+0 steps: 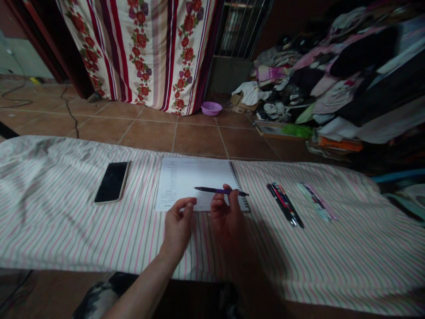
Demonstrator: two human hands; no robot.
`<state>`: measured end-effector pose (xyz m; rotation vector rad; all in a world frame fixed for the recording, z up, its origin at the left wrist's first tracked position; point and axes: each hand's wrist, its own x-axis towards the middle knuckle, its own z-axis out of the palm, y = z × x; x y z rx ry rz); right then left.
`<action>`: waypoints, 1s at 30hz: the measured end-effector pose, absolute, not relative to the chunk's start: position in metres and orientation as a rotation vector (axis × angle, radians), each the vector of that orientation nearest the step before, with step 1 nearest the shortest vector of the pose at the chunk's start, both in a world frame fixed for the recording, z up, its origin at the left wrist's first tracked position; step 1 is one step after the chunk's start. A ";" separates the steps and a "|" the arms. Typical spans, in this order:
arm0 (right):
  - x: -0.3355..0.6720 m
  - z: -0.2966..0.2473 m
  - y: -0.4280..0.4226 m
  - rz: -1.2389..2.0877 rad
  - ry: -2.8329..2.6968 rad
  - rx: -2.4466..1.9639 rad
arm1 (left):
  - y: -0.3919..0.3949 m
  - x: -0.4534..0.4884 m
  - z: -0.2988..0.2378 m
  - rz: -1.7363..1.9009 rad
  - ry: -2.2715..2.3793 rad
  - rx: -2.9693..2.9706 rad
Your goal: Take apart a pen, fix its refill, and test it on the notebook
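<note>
Between the thumb and fingers of my right hand [227,217] is a slim dark pen with a purple barrel [212,190]. It lies nearly level above the page, its thin tip pointing left. Beneath it is a spiral notebook [195,173], coil on the right side, with a printed column along the left of the white page. My left hand [178,219] is at the notebook's lower edge, thumb and fingers pressed together. Whether something small sits in that pinch is hidden.
A phone [112,181] with a dark screen lies at the left on the striped cloth [139,239]. Dark pens [285,204] and lighter pens [318,201] lie to the right. Beyond are a floral curtain [139,53], a purple basin [211,108] and heaped clothes [308,75].
</note>
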<state>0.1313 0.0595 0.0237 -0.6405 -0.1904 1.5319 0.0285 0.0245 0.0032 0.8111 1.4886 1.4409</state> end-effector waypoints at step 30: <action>0.147 0.022 0.069 1.332 -0.390 -1.060 | 0.002 0.015 -0.022 1.136 1.424 2.403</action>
